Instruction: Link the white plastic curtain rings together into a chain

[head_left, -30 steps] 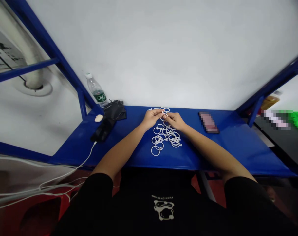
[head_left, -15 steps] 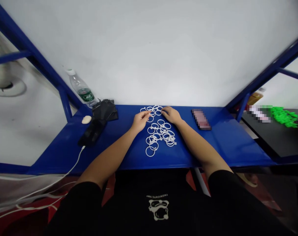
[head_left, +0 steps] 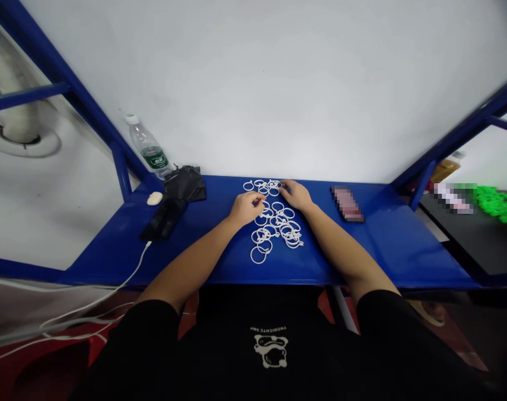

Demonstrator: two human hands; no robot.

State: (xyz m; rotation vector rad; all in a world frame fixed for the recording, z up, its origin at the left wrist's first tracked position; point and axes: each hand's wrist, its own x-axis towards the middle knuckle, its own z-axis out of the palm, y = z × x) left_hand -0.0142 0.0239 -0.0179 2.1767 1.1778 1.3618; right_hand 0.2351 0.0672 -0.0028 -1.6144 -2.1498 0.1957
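Note:
Several white plastic rings (head_left: 276, 228) lie in a loose pile on the blue table (head_left: 220, 250), with a few more rings (head_left: 259, 185) set apart near the wall. My left hand (head_left: 245, 207) rests at the left edge of the pile, its fingertips pinched on a ring. Just behind the pile, my right hand (head_left: 296, 195) lies palm down, fingers touching the far rings. Whether it holds one is not visible.
A water bottle (head_left: 148, 149), a black bag (head_left: 185, 182), a small white oval object (head_left: 155, 197) and a dark device with a white cable (head_left: 158, 221) sit at the left. A phone (head_left: 347, 204) lies right of my hands. Blue frame posts rise on both sides.
My hands, joined over one ring a second ago, have separated. The left hand drew back toward the pile; the right hand reached to the far rings by the wall.

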